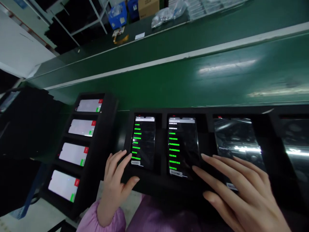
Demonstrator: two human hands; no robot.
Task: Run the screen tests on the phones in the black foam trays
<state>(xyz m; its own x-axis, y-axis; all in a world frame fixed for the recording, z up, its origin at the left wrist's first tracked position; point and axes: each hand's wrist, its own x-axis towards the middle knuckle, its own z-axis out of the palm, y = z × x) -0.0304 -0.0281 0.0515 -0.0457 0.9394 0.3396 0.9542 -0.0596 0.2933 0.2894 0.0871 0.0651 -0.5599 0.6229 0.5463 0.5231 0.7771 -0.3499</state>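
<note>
A black tray [161, 183] in front of me holds two lit phones side by side. The left phone [143, 141] and the right phone [183, 146] both show black screens with green text lines. My left hand [116, 180] lies open on the tray's left edge, fingertips touching the lower left corner of the left phone. My right hand [238, 190] is open with fingers stretched flat, the tips reaching the lower right corner of the right phone. It partly covers a dark phone in shiny wrap [238, 141].
A black rack [102, 135] at left holds several phones with white screens [73, 154]. A green conveyor belt [193, 74] runs behind the trays. Blue bins [118, 16], a cardboard box [148, 8] and plastic bags [166, 16] stand beyond it. Another wrapped phone [295, 145] lies at far right.
</note>
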